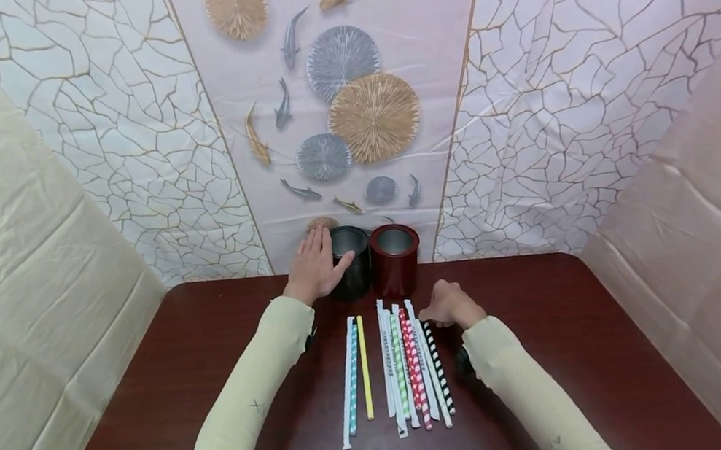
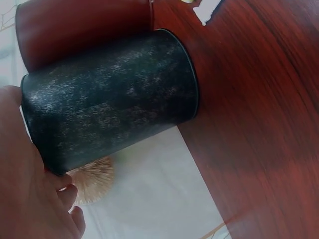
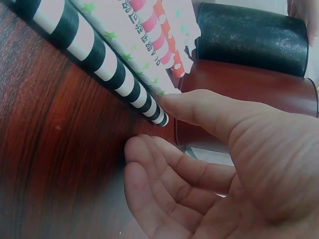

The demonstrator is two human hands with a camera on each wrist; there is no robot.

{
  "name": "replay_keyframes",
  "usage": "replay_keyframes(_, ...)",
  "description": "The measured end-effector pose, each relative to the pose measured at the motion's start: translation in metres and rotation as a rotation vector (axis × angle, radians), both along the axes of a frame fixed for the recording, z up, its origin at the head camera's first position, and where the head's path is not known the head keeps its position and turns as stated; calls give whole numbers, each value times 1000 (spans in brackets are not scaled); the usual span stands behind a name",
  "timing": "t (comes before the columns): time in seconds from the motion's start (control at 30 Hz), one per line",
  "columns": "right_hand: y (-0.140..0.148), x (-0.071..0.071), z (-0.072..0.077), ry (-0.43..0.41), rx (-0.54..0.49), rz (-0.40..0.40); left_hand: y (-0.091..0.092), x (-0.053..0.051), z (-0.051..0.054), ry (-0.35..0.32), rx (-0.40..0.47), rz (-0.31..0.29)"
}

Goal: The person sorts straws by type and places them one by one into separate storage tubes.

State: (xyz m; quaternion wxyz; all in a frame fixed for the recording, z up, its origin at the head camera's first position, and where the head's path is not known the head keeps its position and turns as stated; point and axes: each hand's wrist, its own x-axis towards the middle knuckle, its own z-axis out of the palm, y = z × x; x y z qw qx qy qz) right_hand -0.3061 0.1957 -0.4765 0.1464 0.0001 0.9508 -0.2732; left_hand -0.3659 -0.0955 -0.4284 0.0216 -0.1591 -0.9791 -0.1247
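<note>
My left hand (image 1: 316,265) rests against the left side of the black cylindrical cup (image 1: 353,281), fingers extended toward the back and thumb reaching over its rim. Touching that cup is a dark red cup (image 1: 398,269). In the right wrist view, my right hand (image 3: 199,169) is beside the end of a black-and-white striped straw (image 3: 112,72). Its fingers are loosely bent with a gap to the thumb, whose tip overlaps the end of a green-star straw (image 3: 134,64); contact is unclear. Nothing is held there. Several straws lie side by side, including pink-striped (image 1: 420,380) and green-striped (image 1: 400,367) ones.
Left of the main row lie a yellow straw (image 1: 365,367), a blue patterned straw (image 1: 353,380) and a white paper wrapper (image 1: 347,410). Behind the dark wooden table (image 1: 530,332) hangs a patterned cloth (image 1: 356,181); beige cloth walls (image 1: 696,219) stand at both sides.
</note>
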Motion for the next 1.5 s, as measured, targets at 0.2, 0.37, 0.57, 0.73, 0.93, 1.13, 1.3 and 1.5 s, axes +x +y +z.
replay_keyframes(0.2,-4,2,-2,-11,19,7,-1,4,-5,19,-23,15)
replay_keyframes(0.37,-4,5,-1,-31,38,-13,1,7,-4,23,-36,11)
replay_keyframes(0.57,-4,7,0,-31,22,-40,2,7,-3,26,-29,4)
replay_keyframes(0.73,-5,5,0,-45,5,-47,3,5,-2,19,-51,4)
replay_keyframes(0.93,-3,4,-1,-51,-28,-47,5,5,-1,14,-61,2)
replay_keyframes(1.13,0,4,-2,-33,-79,-53,4,6,2,22,-66,6)
replay_keyframes(1.3,3,4,4,-16,-93,-31,3,6,4,26,-79,4)
replay_keyframes(1.5,6,1,23,37,-66,-24,1,5,5,17,-90,4)
